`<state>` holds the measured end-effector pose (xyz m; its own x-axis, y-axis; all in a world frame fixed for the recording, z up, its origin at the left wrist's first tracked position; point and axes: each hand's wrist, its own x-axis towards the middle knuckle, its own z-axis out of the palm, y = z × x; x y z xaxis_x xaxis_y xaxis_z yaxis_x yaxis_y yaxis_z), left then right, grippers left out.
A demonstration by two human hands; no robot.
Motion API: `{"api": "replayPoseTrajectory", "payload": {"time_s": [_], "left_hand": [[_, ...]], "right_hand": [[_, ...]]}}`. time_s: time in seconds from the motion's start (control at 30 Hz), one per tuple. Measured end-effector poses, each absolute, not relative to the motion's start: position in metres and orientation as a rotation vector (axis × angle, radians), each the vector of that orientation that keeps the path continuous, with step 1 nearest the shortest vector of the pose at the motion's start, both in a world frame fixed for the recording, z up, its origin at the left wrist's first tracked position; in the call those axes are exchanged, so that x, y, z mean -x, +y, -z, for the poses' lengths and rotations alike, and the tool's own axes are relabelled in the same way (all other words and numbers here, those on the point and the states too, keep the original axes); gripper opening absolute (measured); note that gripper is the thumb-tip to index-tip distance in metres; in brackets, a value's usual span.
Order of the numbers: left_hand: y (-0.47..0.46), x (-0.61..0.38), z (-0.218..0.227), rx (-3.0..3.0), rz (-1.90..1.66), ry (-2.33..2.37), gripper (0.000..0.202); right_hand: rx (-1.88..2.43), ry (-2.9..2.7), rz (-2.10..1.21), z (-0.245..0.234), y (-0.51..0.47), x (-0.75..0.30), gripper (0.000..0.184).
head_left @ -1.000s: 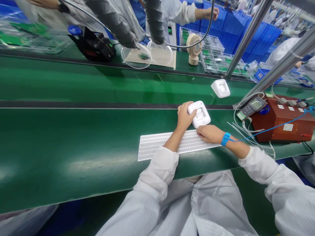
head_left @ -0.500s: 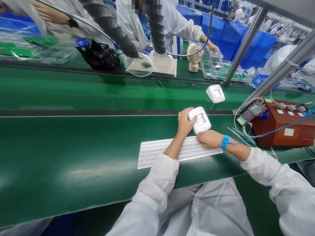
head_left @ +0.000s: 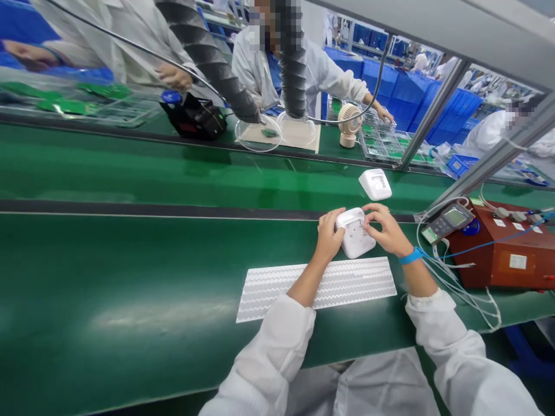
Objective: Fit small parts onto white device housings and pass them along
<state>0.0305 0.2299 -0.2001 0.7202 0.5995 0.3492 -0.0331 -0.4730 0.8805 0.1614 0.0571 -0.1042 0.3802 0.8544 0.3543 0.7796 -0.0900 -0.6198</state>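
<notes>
A white plastic housing (head_left: 353, 231) with an open recess on top rests on the green belt (head_left: 130, 271). My left hand (head_left: 330, 234) is closed round its left side. My right hand (head_left: 385, 228), with a blue wrist strap (head_left: 411, 255), has its fingers curled on the housing's right side, fingertips at the recess. A white sheet of wavy strips (head_left: 316, 287) lies just in front of both hands. A second white housing (head_left: 375, 184) sits farther back on the belt.
A brown box (head_left: 505, 254) with cables and a handheld meter (head_left: 446, 222) stands at the right. Across the belt are a small fan (head_left: 349, 124), trays of green boards (head_left: 390, 141), a black device (head_left: 193, 118), extraction hoses and other people in white coats.
My right hand has lifted off the strip sheet and come onto the housing's right side. The left hand kept its hold. The second housing has drifted left on the belt.
</notes>
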Motion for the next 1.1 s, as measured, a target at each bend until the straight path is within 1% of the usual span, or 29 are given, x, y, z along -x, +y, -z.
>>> {"api": "replayPoseTrajectory", "payload": {"time_s": [0.17,0.33,0.63,0.93,1.1], "left_hand": [[0.229,-0.031,0.196,-1.911,-0.787,0.443,0.063],[0.228,-0.029,0.193,-1.901,-0.789,0.439,0.061],[0.228,-0.026,0.191,-1.916,-0.747,0.429,0.071],[0.226,-0.027,0.193,-1.899,-0.794,0.422,0.068],[0.227,-0.025,0.189,-1.901,-0.758,0.424,0.070]], "right_hand": [[1.873,-1.484,-0.242,0.110,0.100,-0.178,0.013],[1.856,-1.551,-0.320,0.119,0.118,-0.176,0.011],[1.891,-1.541,-0.286,0.121,0.122,-0.171,0.009],[1.910,-1.530,-0.260,0.120,0.122,-0.168,0.012],[1.907,-1.495,-0.236,0.125,0.124,-0.166,0.011]]}}
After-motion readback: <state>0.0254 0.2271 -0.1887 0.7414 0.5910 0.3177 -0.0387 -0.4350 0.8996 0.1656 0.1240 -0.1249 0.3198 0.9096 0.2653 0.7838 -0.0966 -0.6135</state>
